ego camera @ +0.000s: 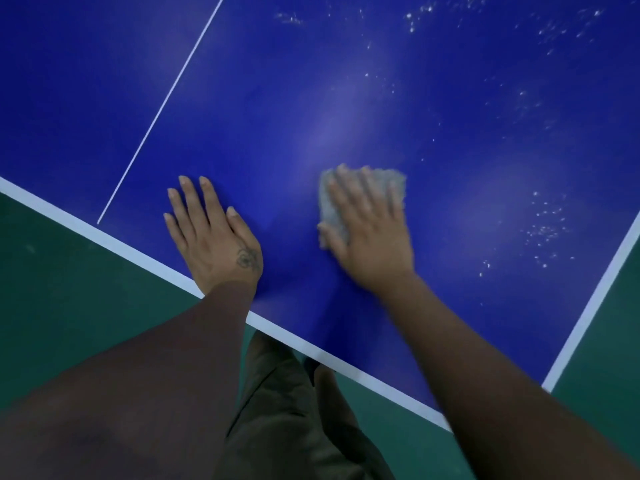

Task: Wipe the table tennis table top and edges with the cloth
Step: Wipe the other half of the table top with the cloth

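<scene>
Blue table top speckled white, grey fuzzy cloth under right hand

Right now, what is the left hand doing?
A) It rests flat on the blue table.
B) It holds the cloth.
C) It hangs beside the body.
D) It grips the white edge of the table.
A: the left hand lies flat with straight fingers on the table, while the right hand presses the cloth.

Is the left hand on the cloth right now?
No, the left hand lies flat on the bare blue table top; the cloth is under the right hand.
</scene>
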Tool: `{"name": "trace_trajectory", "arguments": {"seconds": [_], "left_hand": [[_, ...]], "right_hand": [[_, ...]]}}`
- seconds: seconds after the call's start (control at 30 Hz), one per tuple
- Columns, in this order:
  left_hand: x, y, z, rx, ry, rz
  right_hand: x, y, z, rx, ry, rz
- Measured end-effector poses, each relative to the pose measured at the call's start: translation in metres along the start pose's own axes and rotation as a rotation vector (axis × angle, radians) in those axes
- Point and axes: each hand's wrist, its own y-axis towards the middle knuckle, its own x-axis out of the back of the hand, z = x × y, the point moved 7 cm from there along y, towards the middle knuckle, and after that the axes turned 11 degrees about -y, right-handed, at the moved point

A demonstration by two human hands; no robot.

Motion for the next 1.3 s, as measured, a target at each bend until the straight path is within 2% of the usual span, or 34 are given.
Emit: {"name": "trace_trajectory", "arguments": {"seconds": [0.13,0.23,0.3,0.43,0.5,0.57,0.63,0.77,0.83,0.9,0.97,1.07,1.13,1.23,1.3], "left_hand": [[0.001,0.000,-0.001,-0.008,-0.001,-0.007],[0.001,0.000,0.000,-0.009,0.009,-0.021],[0.002,0.000,0.000,-0.008,0.010,-0.022],[0.003,0.001,0.001,0.000,0.008,-0.021],[0.003,0.001,-0.001,0.000,0.001,-0.016],[0.004,0.000,-0.001,0.003,0.004,-0.012],[0.005,0.000,-0.002,-0.001,0.010,-0.010],[0.006,0.000,-0.004,0.003,0.004,-0.003],[0.007,0.000,-0.004,0.003,0.008,-0.008],[0.007,0.001,-0.003,0.006,0.006,-0.007],[0.006,0.001,-0.003,0.012,0.007,-0.004],[0.005,0.001,-0.002,0.028,0.017,0.016],[0.005,0.001,-0.003,0.033,0.020,0.024],[0.007,0.000,-0.004,0.040,0.004,0.026],[0.007,0.000,-0.004,0.022,0.003,0.019]], "right_hand": [[0.004,0.015,-0.107,-0.382,-0.037,0.059],[0.006,0.012,-0.102,-0.574,-0.035,0.099],[0.008,0.006,-0.050,-0.492,-0.051,0.079],[0.003,-0.043,0.073,-0.035,0.043,0.051],[0.002,-0.069,0.081,0.122,0.037,0.066],[0.002,-0.078,0.047,0.196,0.039,0.058],[0.004,-0.072,-0.019,0.081,0.007,0.066],[0.011,-0.053,-0.132,-0.334,-0.063,0.111],[0.012,-0.043,-0.135,-0.478,-0.067,0.146],[0.013,-0.038,-0.108,-0.572,-0.066,0.153],[0.010,-0.043,-0.059,-0.503,-0.051,0.143],[0.005,-0.081,0.025,-0.242,0.020,0.121],[0.004,-0.110,0.046,-0.138,0.035,0.132],[0.002,-0.116,0.016,0.128,-0.009,0.137],[0.003,-0.103,-0.043,0.162,-0.040,0.119]]}}
